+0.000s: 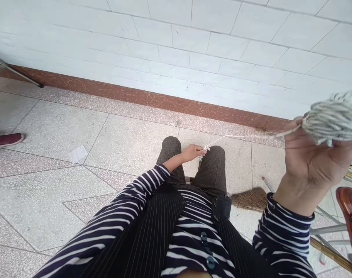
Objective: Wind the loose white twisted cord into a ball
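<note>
My right hand [312, 162], raised at the far right, is closed around a thick ball of grey-white yarn [335, 117], partly cut off by the frame edge. A pale strand of yarn [251, 136] runs from it, nearly straight, down to my left hand [193, 152]. That hand is above my knees, its fingers pinched on the strand's end, where a small knotted tangle [206, 148] sticks out. Striped sleeves cover both forearms.
A straw broom [249, 199] lies right of my legs. Further right is a brown wooden seat [348, 220] with metal legs. White paper [77, 154] lies on the tiled floor, left of me. A dark red shoe [8, 140] shows at the left edge. A tiled wall [176, 58] stands ahead.
</note>
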Action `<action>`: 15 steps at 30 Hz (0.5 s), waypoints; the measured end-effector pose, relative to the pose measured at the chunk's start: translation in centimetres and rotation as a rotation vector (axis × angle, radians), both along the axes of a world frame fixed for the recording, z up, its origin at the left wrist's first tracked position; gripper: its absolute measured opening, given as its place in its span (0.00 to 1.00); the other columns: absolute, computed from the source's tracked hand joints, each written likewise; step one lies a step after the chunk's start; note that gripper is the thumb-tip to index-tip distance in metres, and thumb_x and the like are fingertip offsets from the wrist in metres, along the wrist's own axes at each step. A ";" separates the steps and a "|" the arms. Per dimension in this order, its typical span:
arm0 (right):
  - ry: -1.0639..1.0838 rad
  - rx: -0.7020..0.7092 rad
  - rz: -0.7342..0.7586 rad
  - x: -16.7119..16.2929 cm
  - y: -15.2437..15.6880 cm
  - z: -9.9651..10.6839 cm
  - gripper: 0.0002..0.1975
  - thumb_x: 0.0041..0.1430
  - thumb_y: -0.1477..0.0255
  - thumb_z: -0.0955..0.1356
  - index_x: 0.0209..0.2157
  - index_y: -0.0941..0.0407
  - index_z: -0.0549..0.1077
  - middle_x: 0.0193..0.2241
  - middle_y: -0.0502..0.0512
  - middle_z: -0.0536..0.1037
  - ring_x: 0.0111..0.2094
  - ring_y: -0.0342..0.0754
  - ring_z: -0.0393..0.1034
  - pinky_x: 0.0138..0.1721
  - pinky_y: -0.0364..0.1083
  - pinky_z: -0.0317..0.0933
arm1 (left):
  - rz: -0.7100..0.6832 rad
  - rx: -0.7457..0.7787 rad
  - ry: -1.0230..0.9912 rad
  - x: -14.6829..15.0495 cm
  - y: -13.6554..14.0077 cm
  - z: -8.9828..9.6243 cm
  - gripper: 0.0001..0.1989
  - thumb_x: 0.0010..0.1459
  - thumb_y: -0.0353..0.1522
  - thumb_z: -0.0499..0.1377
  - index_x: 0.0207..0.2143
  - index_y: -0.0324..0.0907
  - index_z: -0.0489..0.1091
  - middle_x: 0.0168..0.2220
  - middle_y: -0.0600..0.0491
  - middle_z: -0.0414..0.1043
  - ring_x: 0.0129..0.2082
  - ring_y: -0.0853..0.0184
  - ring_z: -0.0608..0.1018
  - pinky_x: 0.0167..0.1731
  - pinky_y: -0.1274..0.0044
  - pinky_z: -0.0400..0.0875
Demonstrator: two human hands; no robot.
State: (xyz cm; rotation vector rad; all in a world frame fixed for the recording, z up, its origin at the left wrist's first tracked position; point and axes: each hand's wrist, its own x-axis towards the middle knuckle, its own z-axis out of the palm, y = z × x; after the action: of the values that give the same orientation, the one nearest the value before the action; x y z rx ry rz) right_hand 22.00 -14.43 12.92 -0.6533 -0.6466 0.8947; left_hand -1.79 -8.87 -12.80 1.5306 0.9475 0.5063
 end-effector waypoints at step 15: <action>-0.306 -0.543 -0.123 8.7 -2.0 -5.9 0.24 0.41 0.68 0.71 0.42 0.31 0.82 0.60 0.44 0.76 0.66 0.59 0.67 0.38 0.61 0.76 | 0.468 0.006 0.046 -1.3 5.5 4.4 0.15 0.62 0.39 0.57 0.31 0.37 0.77 0.29 0.52 0.79 0.21 0.74 0.63 0.24 0.79 0.57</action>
State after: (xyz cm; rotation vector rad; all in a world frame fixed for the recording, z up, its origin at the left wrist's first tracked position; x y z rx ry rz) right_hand 30.70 -16.39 7.02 -1.3226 -0.6275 0.8655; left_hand -3.06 -3.37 -8.38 1.3275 1.3502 0.8060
